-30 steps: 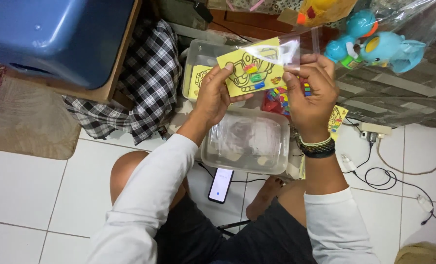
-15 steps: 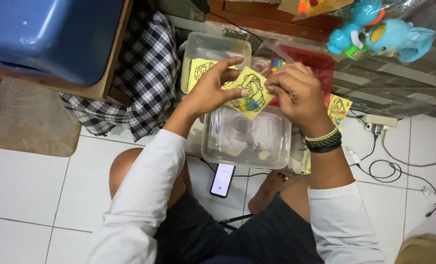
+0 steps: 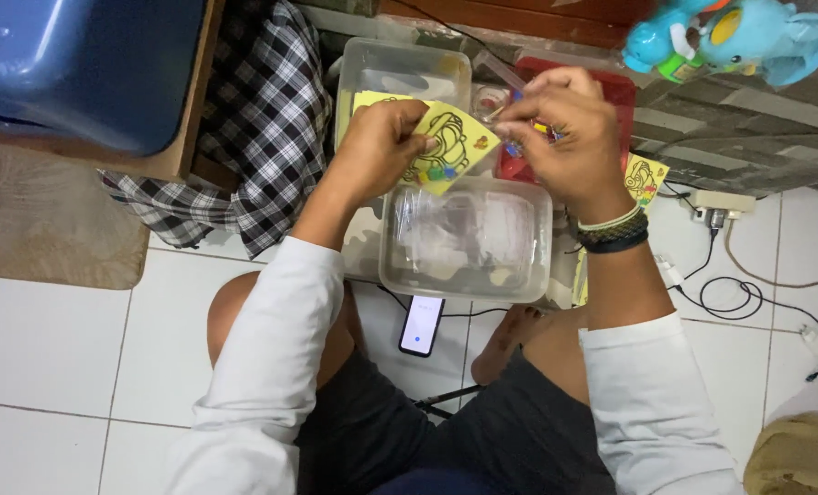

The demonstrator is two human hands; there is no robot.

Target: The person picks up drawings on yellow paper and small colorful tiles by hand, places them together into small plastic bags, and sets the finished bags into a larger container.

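Observation:
My left hand [image 3: 381, 147] pinches a yellow card [image 3: 450, 147] printed with a black cartoon drawing, tilted above a clear plastic tub [image 3: 469, 240]. At the card's right edge my right hand [image 3: 565, 128] grips it, fingers curled around a thin clear sleeve and small coloured bits I cannot make out. Dark and pale bands circle my right wrist. Under the hands, a second clear tub [image 3: 400, 69] holds more yellow cards, and a red tray [image 3: 615, 87] lies partly hidden behind my right hand.
A phone [image 3: 422, 325] lies on the white tiles between my knees. Checked cloth [image 3: 262, 128] hangs left, under a blue bin [image 3: 79, 64]. Blue plastic toys [image 3: 730, 37] sit top right. A power strip [image 3: 716, 203] and cables trail right. Another yellow card [image 3: 646, 179] lies by my right wrist.
The card has come down from held up flat before me to low over the tubs, tilted. My right hand has curled in at its right edge.

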